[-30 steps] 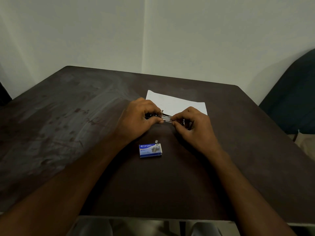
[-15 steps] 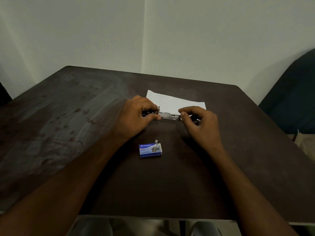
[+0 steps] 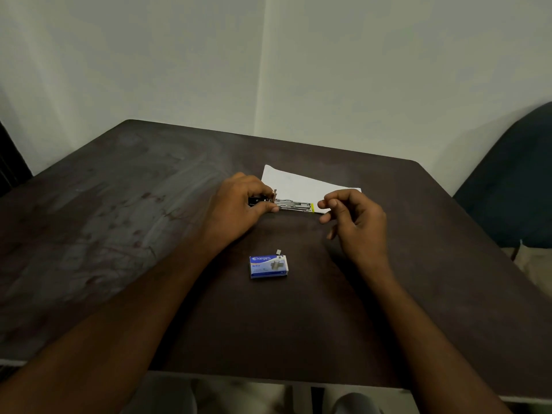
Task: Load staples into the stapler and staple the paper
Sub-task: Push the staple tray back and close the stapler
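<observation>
My left hand (image 3: 239, 207) grips the black stapler (image 3: 294, 205) by its rear end. The stapler's metal staple rail with a yellow tip sticks out to the right, in front of the near edge of the white paper (image 3: 301, 185). Just off the yellow tip, my right hand (image 3: 355, 225) hovers with its fingers loosely curled, thumb and forefinger close together and apart from the rail. Whether a staple strip sits between them is too small to tell. A blue staple box (image 3: 268, 266) lies nearer to me, with a tiny piece of staples (image 3: 279, 251) just behind it.
The dark brown table (image 3: 119, 234) has a worn, smudged left half. A dark blue chair back (image 3: 513, 180) stands past the right edge. A pale wall corner rises behind the table's far edge.
My right hand has drawn back to the right, off the stapler, baring the metal rail and its yellow tip. The left hand keeps its hold on the stapler.
</observation>
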